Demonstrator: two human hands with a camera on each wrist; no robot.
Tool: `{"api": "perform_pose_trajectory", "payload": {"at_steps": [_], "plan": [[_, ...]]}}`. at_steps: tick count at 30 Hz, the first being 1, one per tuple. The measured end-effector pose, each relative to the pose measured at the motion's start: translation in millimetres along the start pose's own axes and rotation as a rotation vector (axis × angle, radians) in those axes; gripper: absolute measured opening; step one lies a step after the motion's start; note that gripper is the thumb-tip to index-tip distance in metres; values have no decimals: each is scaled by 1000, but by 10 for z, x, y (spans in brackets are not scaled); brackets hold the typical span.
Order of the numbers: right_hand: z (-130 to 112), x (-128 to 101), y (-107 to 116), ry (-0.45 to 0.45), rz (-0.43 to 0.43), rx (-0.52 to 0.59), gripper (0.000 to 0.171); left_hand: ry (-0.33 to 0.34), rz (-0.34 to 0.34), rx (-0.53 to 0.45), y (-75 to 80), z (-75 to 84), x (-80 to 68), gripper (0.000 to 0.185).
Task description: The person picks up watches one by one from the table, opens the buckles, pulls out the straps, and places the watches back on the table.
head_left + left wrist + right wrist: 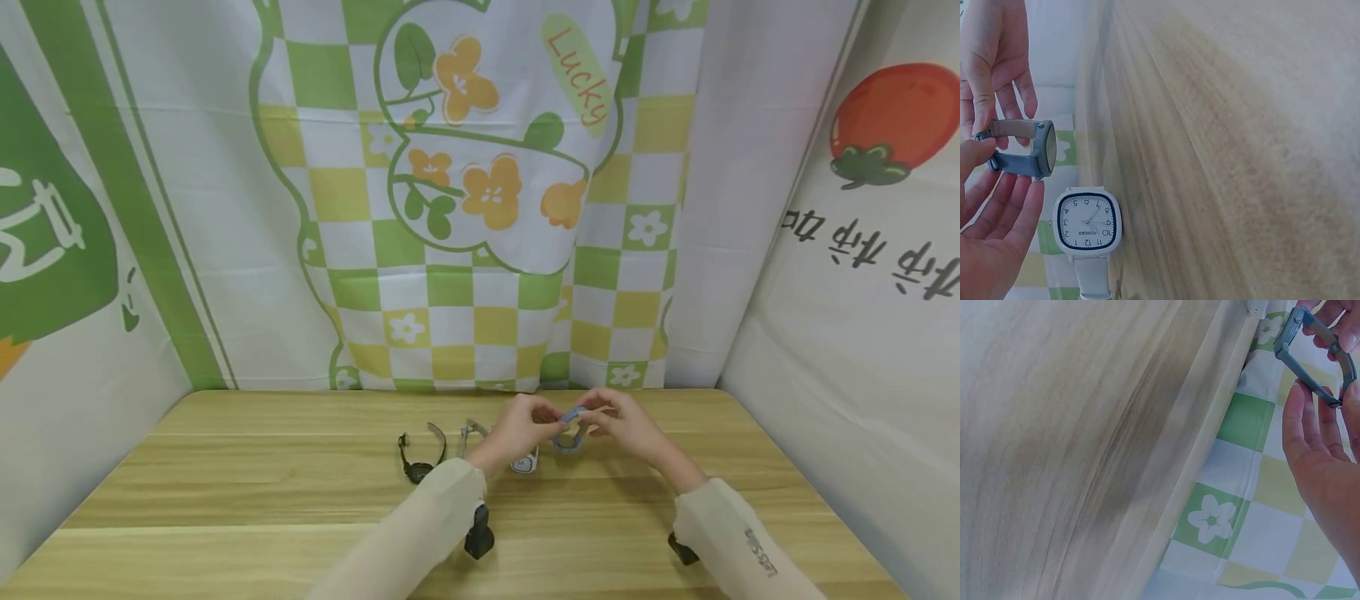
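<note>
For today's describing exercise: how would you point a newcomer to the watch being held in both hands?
Start at the wooden table before the checked flower curtain. Near its far edge, the left hand and right hand pinch a blue-grey watch above the tabletop. Unlike the white square-faced watch and black watch lying flat, it is lifted.

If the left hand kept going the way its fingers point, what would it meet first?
Probably the blue watch it already pinches, then the right hand on the strap's other side; depth is unclear.

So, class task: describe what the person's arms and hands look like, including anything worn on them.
Both arms wear long, pale cream sleeves. The right sleeve carries small dark lettering near the forearm; the left sleeve is plain. A black camera unit sits under each wrist. The left hand and right hand are bare.
</note>
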State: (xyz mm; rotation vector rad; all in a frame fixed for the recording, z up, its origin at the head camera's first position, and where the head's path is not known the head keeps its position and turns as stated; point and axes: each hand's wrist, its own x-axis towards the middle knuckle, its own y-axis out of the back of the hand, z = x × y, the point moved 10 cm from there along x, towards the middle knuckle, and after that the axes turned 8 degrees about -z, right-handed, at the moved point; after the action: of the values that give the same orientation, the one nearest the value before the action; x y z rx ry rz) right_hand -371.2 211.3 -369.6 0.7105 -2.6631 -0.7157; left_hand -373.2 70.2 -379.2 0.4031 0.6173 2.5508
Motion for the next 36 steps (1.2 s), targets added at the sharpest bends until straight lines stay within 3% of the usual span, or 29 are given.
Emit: {"api": "perform_pose_trajectory", "payload": {"at_steps": [7, 36], "plan": [[-32, -3, -10, 14, 2, 11, 19, -2, 3, 22, -2, -3, -16, 13], [-56, -12, 18, 11, 0, 27, 19, -13, 47, -47, -8, -70, -44, 15]]}}
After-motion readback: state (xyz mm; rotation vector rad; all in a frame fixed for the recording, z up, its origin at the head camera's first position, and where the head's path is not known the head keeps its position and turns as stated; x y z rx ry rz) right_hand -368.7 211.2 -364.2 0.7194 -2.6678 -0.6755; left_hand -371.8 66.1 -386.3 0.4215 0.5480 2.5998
